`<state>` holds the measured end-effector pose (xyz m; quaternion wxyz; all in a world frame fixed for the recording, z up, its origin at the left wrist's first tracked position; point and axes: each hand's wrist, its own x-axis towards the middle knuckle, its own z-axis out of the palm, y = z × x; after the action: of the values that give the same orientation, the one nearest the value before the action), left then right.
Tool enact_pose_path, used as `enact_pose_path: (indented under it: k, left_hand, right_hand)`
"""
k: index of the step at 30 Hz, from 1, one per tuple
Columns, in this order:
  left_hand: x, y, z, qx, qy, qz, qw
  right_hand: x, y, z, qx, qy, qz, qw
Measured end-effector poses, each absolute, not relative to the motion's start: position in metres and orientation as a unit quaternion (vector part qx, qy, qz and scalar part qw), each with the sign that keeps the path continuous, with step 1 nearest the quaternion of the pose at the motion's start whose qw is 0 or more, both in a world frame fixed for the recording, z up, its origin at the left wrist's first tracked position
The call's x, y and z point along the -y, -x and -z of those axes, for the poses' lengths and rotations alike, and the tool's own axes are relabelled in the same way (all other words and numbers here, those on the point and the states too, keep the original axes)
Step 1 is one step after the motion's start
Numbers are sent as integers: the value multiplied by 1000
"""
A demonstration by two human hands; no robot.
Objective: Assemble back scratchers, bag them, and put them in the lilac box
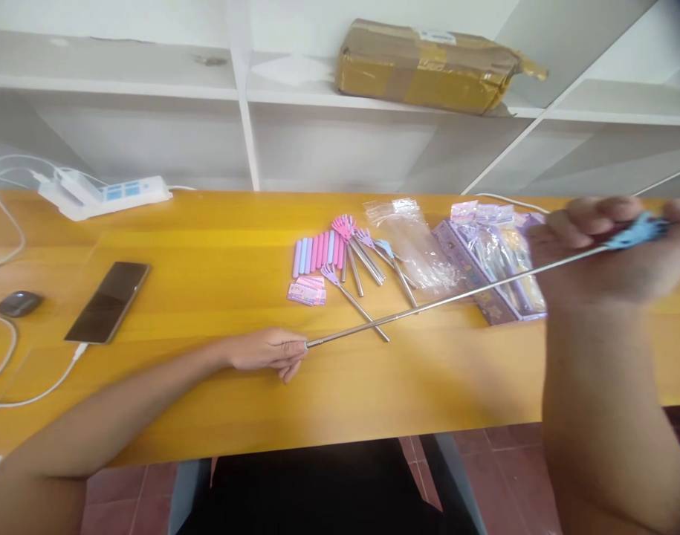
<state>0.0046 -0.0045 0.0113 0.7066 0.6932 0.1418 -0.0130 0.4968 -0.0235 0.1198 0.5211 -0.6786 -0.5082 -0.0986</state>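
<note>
Telescopic back scratcher (418, 308): drawn out above the surface (206, 401), axis running from between 8 and 9 o'clock up to between 2 and 3, blue claw (635, 232) rightmost.
Left hand (278, 353): closed around the lower end.
Right hand (612, 271): curled about the claw.
Parcel label (436, 36): 1 o'clock, too small to read.

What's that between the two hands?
In the head view, a thin metal rod runs from the left hand across to the right hand, which holds its blue claw-shaped head.
</note>
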Motion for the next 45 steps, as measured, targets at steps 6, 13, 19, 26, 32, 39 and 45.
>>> enact_pose_path:
  k: [6, 13, 19, 26, 32, 39, 45]
  left_hand:
    - [10, -5, -11, -175, -692, -28, 699]
    - [15, -3, -9, -189, -680, -53, 707]
    - [12, -4, -7, -180, -687, -46, 703]
    - [10, -8, -3, -188, -641, -64, 742]
    - [9, -5, -2, -195, -608, -68, 767]
    - [7, -2, 9, -216, -591, -106, 770]
    - [7, -6, 14, -211, -546, -143, 798]
  right_hand:
    - [-18, -349, -86, 498, 428, -348, 669]
    - [37, -212, -19, 557, 386, -505, 535]
    - [56, -205, -1, 536, 384, -504, 558]
    - [59, -206, 13, 608, 400, -491, 479]
    - [60, -203, 10, 575, 403, -563, 435]
    - [52, -231, -26, 678, 422, -512, 316]
    - [18, -335, -57, 723, 677, -106, 83]
